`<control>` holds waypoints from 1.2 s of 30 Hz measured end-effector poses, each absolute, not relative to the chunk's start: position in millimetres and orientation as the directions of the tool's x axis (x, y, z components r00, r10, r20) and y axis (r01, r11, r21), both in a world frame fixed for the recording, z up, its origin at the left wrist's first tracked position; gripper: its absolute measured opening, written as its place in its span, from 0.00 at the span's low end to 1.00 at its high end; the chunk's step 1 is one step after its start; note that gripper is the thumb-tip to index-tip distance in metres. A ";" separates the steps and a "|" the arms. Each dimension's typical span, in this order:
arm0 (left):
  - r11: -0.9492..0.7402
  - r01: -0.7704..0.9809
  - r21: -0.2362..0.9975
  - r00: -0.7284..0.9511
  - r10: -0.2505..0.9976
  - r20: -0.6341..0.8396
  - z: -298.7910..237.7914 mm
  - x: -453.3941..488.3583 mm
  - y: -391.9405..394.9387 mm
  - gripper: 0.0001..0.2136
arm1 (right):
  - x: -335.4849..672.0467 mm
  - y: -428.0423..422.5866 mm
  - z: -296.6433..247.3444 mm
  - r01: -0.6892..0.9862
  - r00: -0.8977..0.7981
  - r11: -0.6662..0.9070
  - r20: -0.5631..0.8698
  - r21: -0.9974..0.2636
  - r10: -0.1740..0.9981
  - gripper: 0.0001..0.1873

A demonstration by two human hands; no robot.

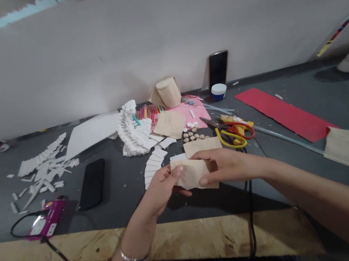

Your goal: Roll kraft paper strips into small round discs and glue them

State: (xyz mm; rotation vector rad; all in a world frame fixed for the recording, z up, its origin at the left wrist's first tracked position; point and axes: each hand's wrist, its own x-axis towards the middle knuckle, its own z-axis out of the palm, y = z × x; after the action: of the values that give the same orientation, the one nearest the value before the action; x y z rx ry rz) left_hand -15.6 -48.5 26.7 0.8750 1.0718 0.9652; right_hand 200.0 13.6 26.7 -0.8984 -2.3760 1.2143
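Observation:
My left hand (162,188) grips the left end of a small tan paper piece (190,173), its thumb lying on top. At the right end of the same paper, my right hand (226,165) is closed with thumb and fingers on it. The piece is held over the table's front part. Just behind it lies another tan paper strip (202,145). A fan of white folded strips (154,165) sits beyond my left hand. Scissors (233,131) with yellow and red handles rest beyond my right hand. Small round beige pieces (194,135) lie behind the strip.
On the left are a black phone (92,183), a purple device (47,219) with a cable, and scattered white scraps (45,175). Red paper (288,112) and a clear stick (283,134) lie right. A phone (218,69) leans on the wall behind a small jar (218,91).

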 end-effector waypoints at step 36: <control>-0.393 0.839 0.376 0.354 0.919 0.173 -23.1 -30.7 -37.7 0.05 | 243.7 -6.0 -48.4 0.593 -0.580 0.712 0.415 -0.376 0.701 0.03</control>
State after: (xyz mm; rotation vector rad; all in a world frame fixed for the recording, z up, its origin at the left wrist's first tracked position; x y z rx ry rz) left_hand -30.7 -37.7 -23.1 2.3932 1.5837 0.5277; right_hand 243.7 -6.0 -48.4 -0.9844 -2.3737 0.2643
